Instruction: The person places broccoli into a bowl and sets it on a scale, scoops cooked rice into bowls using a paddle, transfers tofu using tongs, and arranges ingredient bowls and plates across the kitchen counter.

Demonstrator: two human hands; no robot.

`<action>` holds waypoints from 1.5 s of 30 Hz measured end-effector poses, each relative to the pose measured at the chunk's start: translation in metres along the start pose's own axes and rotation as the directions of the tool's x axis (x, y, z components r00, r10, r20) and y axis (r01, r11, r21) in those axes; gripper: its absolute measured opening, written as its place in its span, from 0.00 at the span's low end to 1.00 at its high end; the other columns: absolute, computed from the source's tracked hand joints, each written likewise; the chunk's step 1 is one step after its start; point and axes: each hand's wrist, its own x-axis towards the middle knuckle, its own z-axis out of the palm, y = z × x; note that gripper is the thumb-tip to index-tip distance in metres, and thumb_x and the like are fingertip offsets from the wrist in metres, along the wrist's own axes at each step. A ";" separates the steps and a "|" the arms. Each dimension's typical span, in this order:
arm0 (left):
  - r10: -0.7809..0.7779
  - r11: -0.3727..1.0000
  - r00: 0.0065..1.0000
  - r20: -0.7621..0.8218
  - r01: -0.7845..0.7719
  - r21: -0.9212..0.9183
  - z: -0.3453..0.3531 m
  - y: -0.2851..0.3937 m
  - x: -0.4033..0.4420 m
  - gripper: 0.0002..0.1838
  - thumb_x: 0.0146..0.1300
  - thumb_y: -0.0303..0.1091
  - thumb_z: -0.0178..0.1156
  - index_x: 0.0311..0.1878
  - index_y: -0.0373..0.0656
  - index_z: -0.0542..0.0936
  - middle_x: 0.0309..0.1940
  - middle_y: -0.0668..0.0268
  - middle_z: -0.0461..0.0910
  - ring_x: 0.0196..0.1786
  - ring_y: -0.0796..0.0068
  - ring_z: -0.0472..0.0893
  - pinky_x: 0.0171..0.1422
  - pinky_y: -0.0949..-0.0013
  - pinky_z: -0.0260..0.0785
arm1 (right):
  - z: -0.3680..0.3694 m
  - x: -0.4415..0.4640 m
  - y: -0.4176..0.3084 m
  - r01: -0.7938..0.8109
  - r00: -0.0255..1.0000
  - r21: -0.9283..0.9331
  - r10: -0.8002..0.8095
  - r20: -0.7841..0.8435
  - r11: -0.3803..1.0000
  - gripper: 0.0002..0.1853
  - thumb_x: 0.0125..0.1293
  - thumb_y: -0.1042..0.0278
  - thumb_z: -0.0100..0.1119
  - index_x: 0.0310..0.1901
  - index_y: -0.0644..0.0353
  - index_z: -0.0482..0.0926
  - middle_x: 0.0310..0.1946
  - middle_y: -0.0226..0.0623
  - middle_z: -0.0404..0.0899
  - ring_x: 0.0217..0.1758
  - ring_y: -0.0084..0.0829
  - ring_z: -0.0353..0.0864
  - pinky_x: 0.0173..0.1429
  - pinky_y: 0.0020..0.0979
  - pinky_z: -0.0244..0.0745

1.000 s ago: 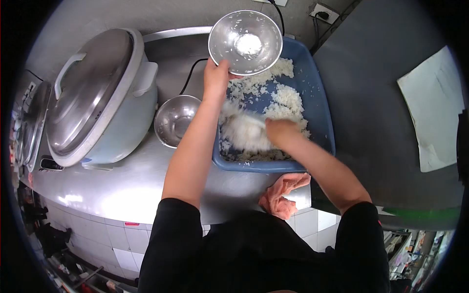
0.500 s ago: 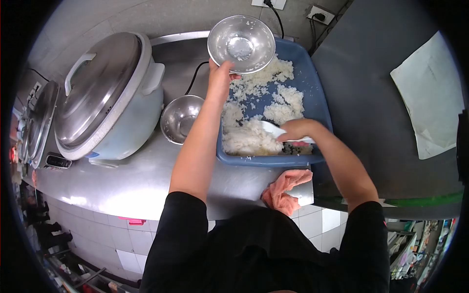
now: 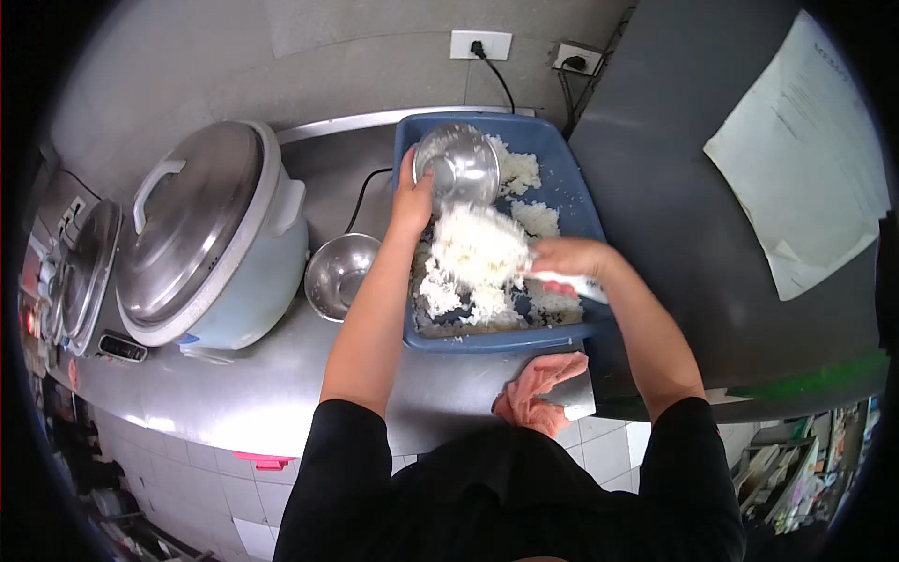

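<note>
My left hand (image 3: 413, 199) grips the rim of a steel bowl (image 3: 459, 164), which is tilted over the blue tub (image 3: 496, 345). In my right hand (image 3: 567, 258) is a white paddle (image 3: 592, 291), its handle sticking out to the right. A blurred heap of white rice (image 3: 479, 245) covers the paddle's blade, just below the bowl's mouth. More loose rice (image 3: 537, 218) lies spread over the tub's bottom. A second steel bowl (image 3: 341, 275) stands on the counter left of the tub, beside my left forearm.
A large rice cooker (image 3: 220, 253) with a steel lid stands at the left, another lidded pot (image 3: 94, 267) beyond it. A pink cloth (image 3: 539, 392) lies at the counter's front edge. Paper (image 3: 796, 159) rests on the dark surface at right. Plugged wall sockets (image 3: 480, 45) are behind.
The held bowl has come down and tilted toward the paddle. My right hand has lifted a heap of rice out of the tub. The camera view has shifted, showing more wall.
</note>
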 end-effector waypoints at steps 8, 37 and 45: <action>-0.497 0.788 0.782 0.377 0.588 -0.181 -0.001 0.016 -0.009 0.30 0.73 0.55 0.44 0.69 0.44 0.61 0.58 0.56 0.74 0.49 0.59 0.82 0.40 0.53 0.81 | -0.060 -0.002 -0.043 -0.318 0.643 -0.587 -0.285 -0.710 0.745 0.19 0.65 0.65 0.47 0.56 0.62 0.70 0.34 0.48 0.81 0.29 0.38 0.83 0.37 0.40 0.77; -0.221 0.969 0.974 0.052 0.226 -0.105 0.004 0.002 -0.005 0.35 0.71 0.57 0.45 0.75 0.51 0.54 0.64 0.52 0.69 0.53 0.59 0.80 0.34 0.65 0.81 | 0.054 0.082 0.030 -0.046 0.962 -0.485 0.170 0.215 0.873 0.13 0.67 0.58 0.49 0.41 0.60 0.73 0.22 0.37 0.76 0.18 0.27 0.75 0.21 0.33 0.71; -0.156 0.982 0.983 0.094 0.164 -0.092 0.012 -0.044 0.015 0.34 0.72 0.56 0.46 0.76 0.54 0.54 0.63 0.54 0.71 0.64 0.59 0.72 0.47 0.53 0.76 | 0.008 0.012 0.005 -0.003 0.997 -0.277 0.026 0.078 0.961 0.13 0.70 0.56 0.52 0.45 0.56 0.75 0.20 0.32 0.73 0.17 0.22 0.72 0.18 0.29 0.69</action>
